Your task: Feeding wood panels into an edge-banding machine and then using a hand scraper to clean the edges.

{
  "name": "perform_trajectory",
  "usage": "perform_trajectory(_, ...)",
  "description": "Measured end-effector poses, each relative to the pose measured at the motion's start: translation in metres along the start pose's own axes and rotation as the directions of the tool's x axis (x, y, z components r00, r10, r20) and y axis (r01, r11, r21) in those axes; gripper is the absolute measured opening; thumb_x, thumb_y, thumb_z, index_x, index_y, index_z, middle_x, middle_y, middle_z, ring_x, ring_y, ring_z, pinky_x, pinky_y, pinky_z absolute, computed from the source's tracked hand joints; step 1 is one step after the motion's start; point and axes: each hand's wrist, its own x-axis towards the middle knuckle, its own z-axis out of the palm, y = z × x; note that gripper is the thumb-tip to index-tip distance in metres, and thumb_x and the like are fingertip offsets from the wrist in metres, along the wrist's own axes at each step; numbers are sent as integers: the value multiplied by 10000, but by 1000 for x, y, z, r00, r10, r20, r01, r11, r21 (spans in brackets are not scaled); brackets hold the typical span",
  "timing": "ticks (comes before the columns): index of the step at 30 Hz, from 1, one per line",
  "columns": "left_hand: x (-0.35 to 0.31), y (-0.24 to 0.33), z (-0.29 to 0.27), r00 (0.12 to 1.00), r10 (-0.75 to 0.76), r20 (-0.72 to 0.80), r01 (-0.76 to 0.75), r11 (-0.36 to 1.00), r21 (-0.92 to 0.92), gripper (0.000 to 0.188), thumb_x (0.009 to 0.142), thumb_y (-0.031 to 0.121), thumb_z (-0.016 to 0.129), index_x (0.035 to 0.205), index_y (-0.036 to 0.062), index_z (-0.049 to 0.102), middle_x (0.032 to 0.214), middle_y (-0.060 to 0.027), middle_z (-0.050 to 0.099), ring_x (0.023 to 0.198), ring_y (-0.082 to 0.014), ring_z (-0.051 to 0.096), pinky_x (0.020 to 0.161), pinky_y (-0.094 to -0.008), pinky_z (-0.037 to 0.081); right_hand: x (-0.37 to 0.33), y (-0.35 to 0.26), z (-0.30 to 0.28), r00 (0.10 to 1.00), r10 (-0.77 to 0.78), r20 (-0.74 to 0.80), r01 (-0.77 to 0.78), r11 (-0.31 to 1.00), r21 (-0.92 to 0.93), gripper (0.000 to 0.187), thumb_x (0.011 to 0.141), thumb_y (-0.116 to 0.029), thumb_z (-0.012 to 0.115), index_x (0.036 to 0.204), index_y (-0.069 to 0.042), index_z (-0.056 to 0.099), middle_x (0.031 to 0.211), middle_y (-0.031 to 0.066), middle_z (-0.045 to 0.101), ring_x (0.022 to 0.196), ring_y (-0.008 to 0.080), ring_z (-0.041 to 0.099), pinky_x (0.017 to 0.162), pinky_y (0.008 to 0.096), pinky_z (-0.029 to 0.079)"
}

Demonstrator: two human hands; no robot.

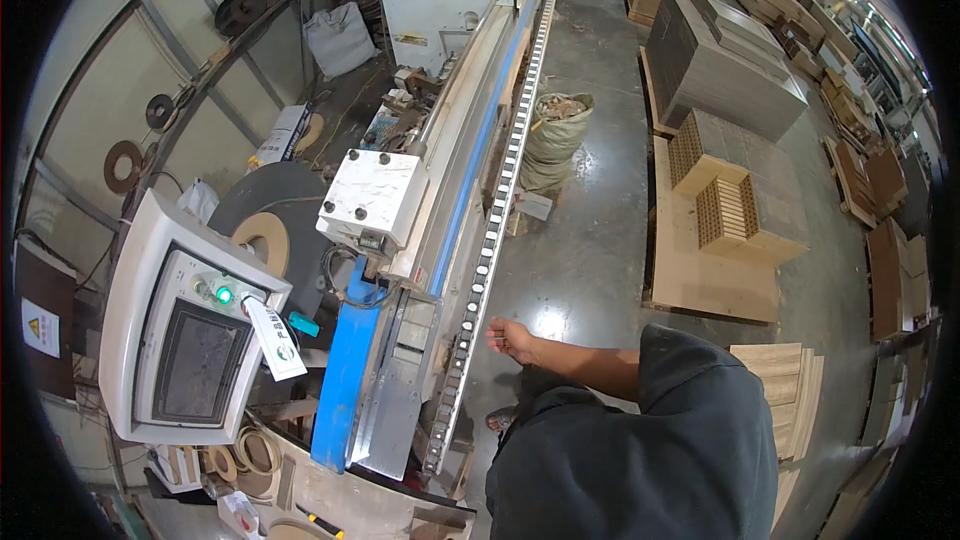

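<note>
My right hand (pixel 512 339) reaches in from the right with a bare forearm below a dark sleeve. Its fingers are loosely bent, slightly apart, and nothing shows in them. The hand hovers to the right of a long roller rail (pixel 487 258) without visibly touching it. That rail runs along a long woodworking machine with a blue guide (pixel 345 375) and a white box-shaped head (pixel 374 195). Left of these stands a control panel (pixel 190 335) with a dark screen, a lit green button and a hanging white tag (pixel 272 338). My left hand is out of view.
A woven sack (pixel 556 145) of scraps stands beside the rail. Pallets of stacked boards (pixel 720 65) and a low pallet with slotted panels (pixel 715 280) line the right. Rolls of edging (pixel 262 240) lie behind the panel. A worktop (pixel 390 508) sits in front.
</note>
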Motion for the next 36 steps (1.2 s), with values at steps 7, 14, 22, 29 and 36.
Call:
perform_trajectory(7,2,-12,66,839,390,-380,-154,839,521,1409,668,914,719,1709,131,180,1770,-224,77,1607,-504,105,1267,-686,131,1,-2,11,999,14,47,-14,1000,3,254,1073,-364,545,1139,-145,656,1031,-23,675,907,160,641,841,347,527)
perform_trajectory(14,9,-20,73,805,513,-300,-204,713,671,1424,673,901,728,1705,94,168,1778,-219,20,1626,-467,45,1277,-677,110,13,-6,8,1000,10,29,-11,999,30,283,1077,-392,554,1143,-136,656,1044,6,681,894,169,636,831,350,528)
perform_trajectory(22,10,-28,30,911,319,-263,-185,883,432,1327,761,841,704,1687,44,187,1755,-247,88,1611,-469,105,1277,-665,136,14,-11,4,1000,8,23,-9,999,39,282,1076,-394,572,1148,-134,656,1048,6,680,897,172,642,813,351,528)
perform_trajectory(29,30,50,-53,947,178,-267,-148,980,130,1236,751,743,747,1634,15,279,1680,-250,235,1546,-480,216,1264,-653,167,16,-15,7,1000,14,4,-15,999,45,213,1064,-324,569,1124,-144,665,1023,-10,676,879,164,645,805,347,528)
perform_trajectory(36,38,128,-133,920,233,-315,-235,972,32,1146,741,644,789,1580,-14,372,1605,-252,381,1481,-490,327,1251,-641,198,18,-24,14,998,31,52,-30,999,-18,317,1096,-412,513,1197,-140,641,1039,-18,675,885,136,640,824,318,515)
